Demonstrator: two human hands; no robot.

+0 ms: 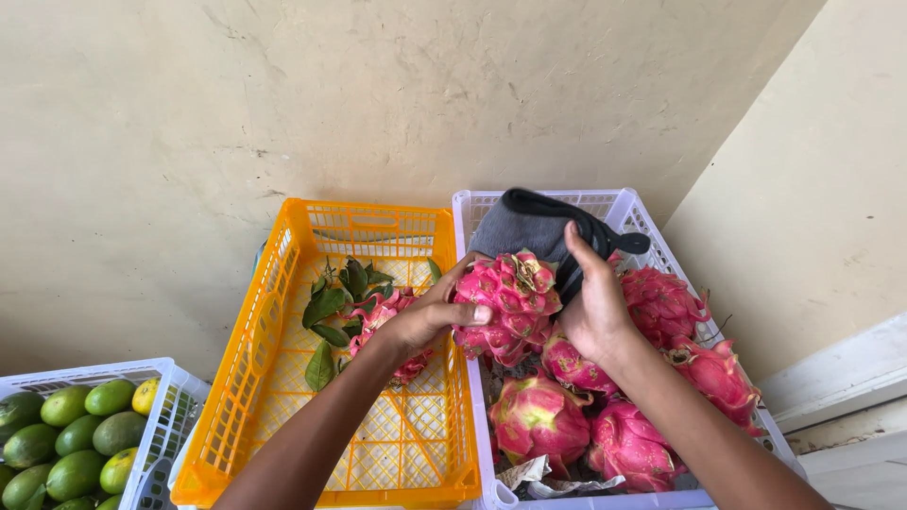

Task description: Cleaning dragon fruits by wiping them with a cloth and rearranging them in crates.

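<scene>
Closest to me, both forearms are coming up from the bottom edge, and I am watching them meet over the seam between two crates. I am seeing my left hand point(425, 316) cupping a pink dragon fruit point(505, 304) from its left side, thumb lying across the front of the fruit and the other fingers curled round behind it, so it is gripping the fruit rather than lying flat. I am seeing my right hand point(595, 307) pressing a dark grey cloth point(529, 227) against the fruit's upper right side, fingers closed on the cloth and the thumb pointing up along it; the cloth is bunching up above the fruit with a black edge trailing to the right. That fruit is being held up in the air, just above the left rim of the white crate point(624, 203) and touching both hands. Below and to the right of it, more dragon fruits point(540, 420) are lying piled in the white crate, with crumpled paper point(529, 472) at the near end. Just beside it on the left, the orange crate point(283, 274) is holding one more dragon fruit point(383, 312), partly hidden behind my left wrist, among loose green leaves point(326, 307). Well apart at the lower left, green citrus fruits point(66, 444) are filling another white crate point(170, 416).
</scene>
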